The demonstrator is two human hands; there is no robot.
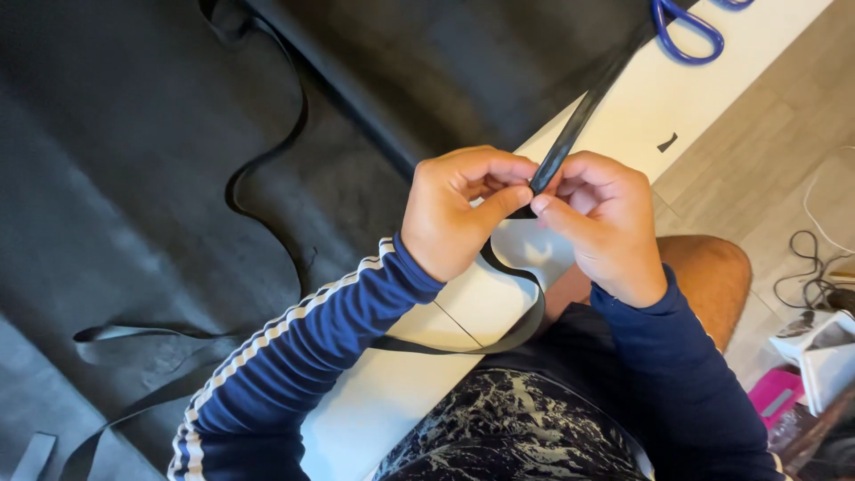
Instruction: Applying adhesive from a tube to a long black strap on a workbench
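At the frame's centre the left hand (459, 209) and right hand (601, 223) both have fingers pinched on a narrow black strap (570, 134), smooth, flat and faintly glossy. It handles best kept taut and untwisted. Matte black sheet (134, 160) drapes the white bench (641, 98); blue-handled scissors (681, 31) lie upper right.

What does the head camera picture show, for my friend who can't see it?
Two hands meet over the edge of a white table, and the left hand and right hand pinch a narrow black strip between thumbs and fingers. The strip runs up toward blue-handled scissors and loops down below the hands. A large sheet of black material covers the table on the left.
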